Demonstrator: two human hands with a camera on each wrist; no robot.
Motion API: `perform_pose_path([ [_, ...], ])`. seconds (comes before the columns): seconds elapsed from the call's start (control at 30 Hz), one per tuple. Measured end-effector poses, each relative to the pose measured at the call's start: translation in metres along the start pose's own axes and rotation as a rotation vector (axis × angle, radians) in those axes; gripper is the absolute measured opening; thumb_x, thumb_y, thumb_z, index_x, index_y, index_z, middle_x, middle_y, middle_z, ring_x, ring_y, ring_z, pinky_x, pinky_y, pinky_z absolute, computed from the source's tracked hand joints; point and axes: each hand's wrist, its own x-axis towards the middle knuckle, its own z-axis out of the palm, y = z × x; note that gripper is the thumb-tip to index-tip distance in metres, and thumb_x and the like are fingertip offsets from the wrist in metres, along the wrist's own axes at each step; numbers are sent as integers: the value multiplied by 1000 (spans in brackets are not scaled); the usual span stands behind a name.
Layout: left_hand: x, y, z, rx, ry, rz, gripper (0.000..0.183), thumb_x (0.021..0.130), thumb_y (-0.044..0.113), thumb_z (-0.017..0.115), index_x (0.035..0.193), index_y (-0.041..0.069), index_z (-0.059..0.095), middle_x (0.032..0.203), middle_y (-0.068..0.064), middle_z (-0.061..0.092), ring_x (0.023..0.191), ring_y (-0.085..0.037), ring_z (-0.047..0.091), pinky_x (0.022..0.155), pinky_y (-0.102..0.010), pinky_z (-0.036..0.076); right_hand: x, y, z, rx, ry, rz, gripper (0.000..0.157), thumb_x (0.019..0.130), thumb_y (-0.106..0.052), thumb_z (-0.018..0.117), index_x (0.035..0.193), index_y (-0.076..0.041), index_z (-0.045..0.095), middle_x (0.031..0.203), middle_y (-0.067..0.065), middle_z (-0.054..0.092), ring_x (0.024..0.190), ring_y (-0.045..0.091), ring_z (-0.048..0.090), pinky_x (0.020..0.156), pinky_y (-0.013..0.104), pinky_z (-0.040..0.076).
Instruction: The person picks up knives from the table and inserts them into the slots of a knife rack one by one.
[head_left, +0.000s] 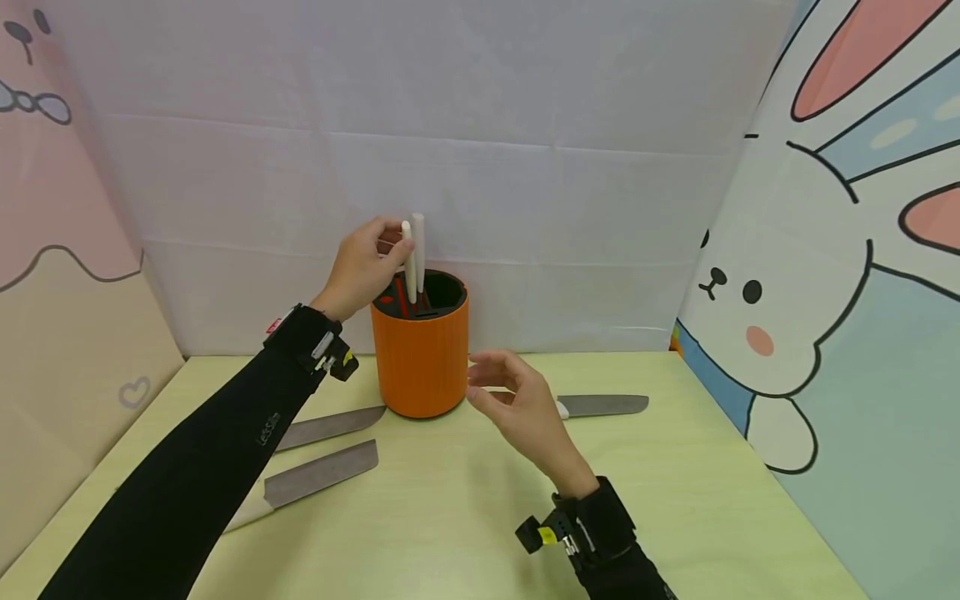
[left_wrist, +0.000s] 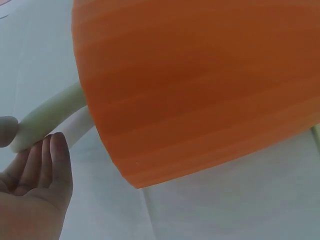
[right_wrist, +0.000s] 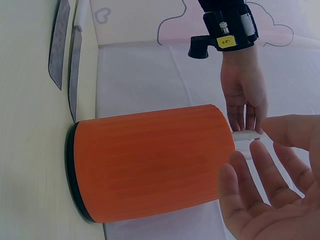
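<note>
Backdrop: white sheet, creased, beyond both hands. Rabbit-print panel to far R of R hand; pink-and-cream panel to L of L hand. Surface, pale yellow-green, below both. Black L sleeve runs up to L hand, covering pt. of what lies under it.

Orange knife block, upright on surface, stands below and R of L hand, just L of R hand's fingertips; dark top w/ red strips.

L hand pinches cream handle btwn thumb & fingers nr. its upper end; handle rises from block top, blade hidden. R hand: fingers loosely bent, thumb apart, nothing gripped; contact w/ block can't be confirmed.

Knives, all lying flat: broad-bladed knife, below L hand, white handle partly under sleeve; second knife just beyond it, tip nr. block base; third knife just R of R hand, handle mostly hidden behind it.

White handle stands in block immed. R of L hand's grip, next to cream one.
</note>
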Motion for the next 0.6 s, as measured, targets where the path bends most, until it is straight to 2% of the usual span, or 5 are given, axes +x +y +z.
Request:
perform_pose_path([
  [0.07, -1, -1, 0, 7, -3, -12, 39, 99, 29, 54, 132, 8, 48, 114, -7, 55, 100, -18, 54, 82, -32, 52, 0, -1, 0, 1, -1, -1, 32, 91, -14, 68, 120, -24, 57, 109, 0, 62, 101, 21, 58, 85, 45, 52],
  [0.3, -3, -7, 0, 26, -6, -56, 45, 99, 31, 55, 138, 12, 43, 115, -6, 54, 101, -19, 54, 84, -35, 50, 0, -2, 0, -7, 0, 2, 32, 91, -14, 67, 119, -24, 57, 110, -1, 62, 100, 15, 58, 84, 40, 52],
  [0.6, -6, -13, -1, 9, -30, -56, 49, 99, 31, 55, 142, 14, 39, 118, -7, 53, 104, -19, 53, 84, -34, 50, 0, 0, 0, 1, -5, 4, 32, 91, -14, 67, 120, -23, 57, 112, 6, 62, 100, 14, 58, 85, 46, 51],
])
